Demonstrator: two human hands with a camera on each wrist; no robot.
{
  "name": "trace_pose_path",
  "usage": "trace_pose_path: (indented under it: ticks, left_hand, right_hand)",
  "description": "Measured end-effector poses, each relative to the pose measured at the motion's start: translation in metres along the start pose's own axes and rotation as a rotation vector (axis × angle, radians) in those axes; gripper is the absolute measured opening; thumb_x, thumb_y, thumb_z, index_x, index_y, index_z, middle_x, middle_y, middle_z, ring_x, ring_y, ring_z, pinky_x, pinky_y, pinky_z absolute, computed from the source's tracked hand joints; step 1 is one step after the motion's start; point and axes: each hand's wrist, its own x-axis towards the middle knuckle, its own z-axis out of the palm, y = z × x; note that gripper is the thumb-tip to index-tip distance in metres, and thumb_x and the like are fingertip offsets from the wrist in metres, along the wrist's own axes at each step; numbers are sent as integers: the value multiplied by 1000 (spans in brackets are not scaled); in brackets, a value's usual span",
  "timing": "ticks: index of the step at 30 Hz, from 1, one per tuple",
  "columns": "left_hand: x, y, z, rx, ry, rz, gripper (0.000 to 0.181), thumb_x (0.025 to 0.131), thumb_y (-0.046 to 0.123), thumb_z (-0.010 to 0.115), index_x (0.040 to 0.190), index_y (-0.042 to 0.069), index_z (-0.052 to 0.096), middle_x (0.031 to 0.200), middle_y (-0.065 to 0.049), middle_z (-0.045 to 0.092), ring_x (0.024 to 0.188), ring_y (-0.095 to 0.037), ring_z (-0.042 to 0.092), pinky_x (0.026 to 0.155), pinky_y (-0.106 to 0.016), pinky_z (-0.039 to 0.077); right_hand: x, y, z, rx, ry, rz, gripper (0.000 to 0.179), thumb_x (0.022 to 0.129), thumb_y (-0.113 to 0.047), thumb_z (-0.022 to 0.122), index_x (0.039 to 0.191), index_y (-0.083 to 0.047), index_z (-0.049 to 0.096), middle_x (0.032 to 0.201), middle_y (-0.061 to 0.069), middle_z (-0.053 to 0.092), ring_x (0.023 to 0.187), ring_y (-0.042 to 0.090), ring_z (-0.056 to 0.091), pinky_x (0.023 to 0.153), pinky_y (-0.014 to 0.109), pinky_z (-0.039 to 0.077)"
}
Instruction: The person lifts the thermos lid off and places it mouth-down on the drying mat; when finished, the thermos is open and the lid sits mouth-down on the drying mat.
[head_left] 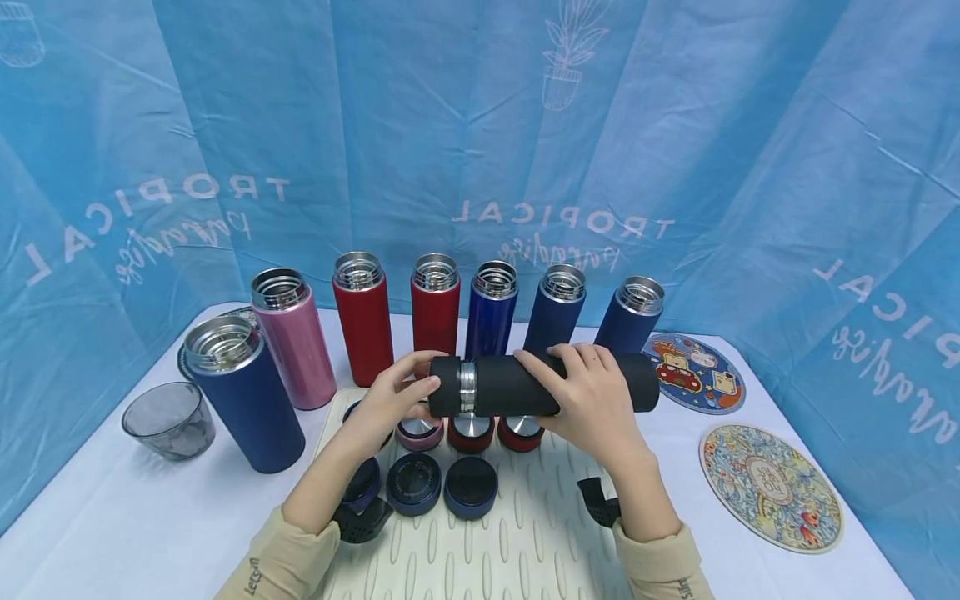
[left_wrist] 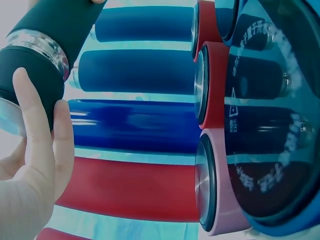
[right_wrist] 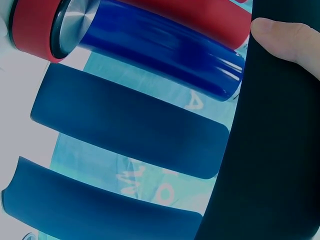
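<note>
A black thermos bottle (head_left: 502, 386) lies sideways in the air above the mat, held between both hands. My left hand (head_left: 386, 404) pinches its black lid (head_left: 446, 386) with thumb and fingers; the left wrist view shows those fingers (left_wrist: 35, 115) against the lid's side. Between lid and body shows a silver neck ring (head_left: 468, 387). Around the body curls my right hand (head_left: 592, 404), thumb (right_wrist: 280, 40) on the near side in the right wrist view. Below the bottle sit a pink lid (head_left: 420, 434) and two red lids (head_left: 471, 431).
Upright lidless bottles line the back: pink (head_left: 296, 350), red (head_left: 363, 333), glossy blue (head_left: 491, 321), navy (head_left: 555, 308). A larger navy bottle (head_left: 251, 400) and grey glass cup (head_left: 171, 425) stand left. Dark lids (head_left: 414, 483) rest on a cream mat (head_left: 525, 533). Round coasters (head_left: 768, 483) lie right.
</note>
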Motion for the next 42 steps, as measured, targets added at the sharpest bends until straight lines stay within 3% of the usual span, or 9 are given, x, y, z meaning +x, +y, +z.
trace_pose_path:
  ticks: [8, 14, 19, 26, 34, 38, 42]
  left_hand:
    - [-2, 2, -1, 1, 9, -6, 47, 91, 20, 55, 132, 3, 42, 118, -24, 46, 88, -25, 61, 71, -42, 55]
    - [-2, 1, -1, 5, 0, -5, 46, 92, 18, 54, 133, 2, 41, 118, -25, 46, 89, -25, 61, 71, -43, 55]
    - [-3, 0, -2, 8, 1, 1, 45, 92, 17, 54, 133, 2, 42, 117, -25, 46, 87, -24, 61, 71, -44, 55]
    - [-2, 0, -3, -8, -26, 24, 45, 92, 17, 53, 133, 1, 41, 115, -25, 46, 84, -23, 62, 71, -43, 55]
    - [-2, 0, -4, 2, -34, 35, 45, 92, 17, 54, 133, 1, 42, 114, -25, 47, 83, -24, 62, 69, -41, 55]
    - [-2, 0, -3, 1, -34, 31, 45, 92, 17, 54, 133, 2, 42, 115, -25, 47, 84, -24, 62, 69, -42, 55]
    - [-2, 0, -3, 2, -38, 26, 45, 92, 17, 54, 133, 2, 42, 115, -25, 47, 82, -23, 62, 70, -44, 55]
  right_hand:
    - [-3, 11, -5, 17, 9, 58, 81, 55, -39, 86, 128, -25, 53, 104, 13, 58, 92, 33, 53, 85, 47, 43]
    - [-11, 24, -12, 107, 57, 182, 84, 52, -34, 88, 127, -23, 54, 104, 16, 57, 92, 35, 52, 79, 50, 44]
    - [-21, 37, -17, 272, 92, 373, 84, 53, -28, 89, 128, -20, 52, 108, 16, 55, 95, 34, 53, 76, 52, 44]
    - [-49, 57, -20, 491, 131, 777, 83, 62, -14, 84, 133, -10, 43, 116, 18, 53, 105, 34, 48, 81, 55, 42]
    - [-84, 82, -10, 694, 56, 1137, 92, 72, -25, 79, 143, -13, 22, 136, 15, 40, 121, 35, 42, 96, 57, 36]
    - [-95, 89, -5, 744, 33, 1235, 92, 74, -32, 77, 145, -19, 19, 140, 12, 35, 125, 33, 37, 98, 55, 35]
    - [-103, 92, 1, 738, 25, 1250, 92, 74, -37, 76, 145, -21, 19, 138, 13, 35, 122, 32, 38, 95, 56, 36]
